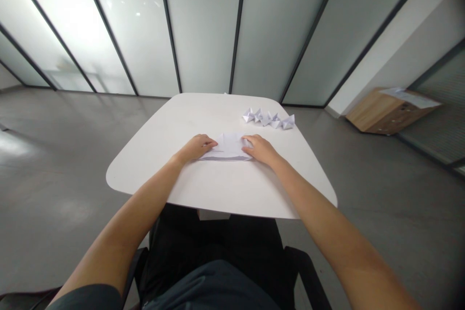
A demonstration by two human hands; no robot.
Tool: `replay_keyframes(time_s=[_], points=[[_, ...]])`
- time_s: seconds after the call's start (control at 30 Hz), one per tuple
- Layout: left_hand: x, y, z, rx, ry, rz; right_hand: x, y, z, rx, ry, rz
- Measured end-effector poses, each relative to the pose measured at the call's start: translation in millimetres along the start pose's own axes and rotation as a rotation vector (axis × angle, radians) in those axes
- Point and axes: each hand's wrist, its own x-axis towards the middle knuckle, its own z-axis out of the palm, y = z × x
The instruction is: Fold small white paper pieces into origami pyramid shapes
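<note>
Logged left to right, all places relative to the white table, which has rounded corners.

Left of the table: grey concrete floor, running back to a frosted glass wall behind the table's far edge.

On the table, centre, towards the near edge: the left hand lies with its fingers lightly bent over the left end of a folded white paper sheet. They are not clenched; whether they pinch the paper I cannot tell (the thumb is out of sight). The sheet lies flat on the table, with a grey strip along its near side. The right hand mirrors this, its fingers bent over the sheet's right end, pressing or gripping unclear.

On the table, near the far right edge: a row of 5 small folded paper models, close together, just beyond the sheet and not touching it.

Right of the table, on the floor: a wooden cabinet with loose papers on top.
</note>
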Motion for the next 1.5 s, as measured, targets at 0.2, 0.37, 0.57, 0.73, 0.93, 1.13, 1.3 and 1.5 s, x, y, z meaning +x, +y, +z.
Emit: replay_keyframes(time_s=[0.2, 0.37, 0.57, 0.73, 0.93, 1.13, 1.3, 1.5], points=[[2, -4, 7.3, 0.074, 0.024, 0.085, 1, 0, 0, -0.006, 0.002, -0.050], [5, 0, 14.0, 0.114, -0.001, 0.139, 1, 0, 0, -0.008, 0.008, -0.069], [8, 9, 14.1, 0.150, -0.022, 0.093, 0, -1, -1, -0.005, 0.010, -0.074], [4, 19, 14.5, 0.145, 0.055, 0.066, 2, 3, -1, -0.006, -0.010, -0.099], [3, 16, 18.7, 0.119, 0.033, 0.088, -3, 9, -15, 0.087, -0.140, -0.166], [3, 14, 19.8, 0.119, 0.031, 0.095, -10, 7, -19, 0.262, -0.141, -0.102], [2, 14, 21.7, 0.163, 0.027, 0.112, -2, 11, -4, 0.564, 0.020, 0.198], [2, 12, 23.3, 0.191, 0.027, 0.134, 3, 13, 4, 0.429, 0.050, 0.170]])
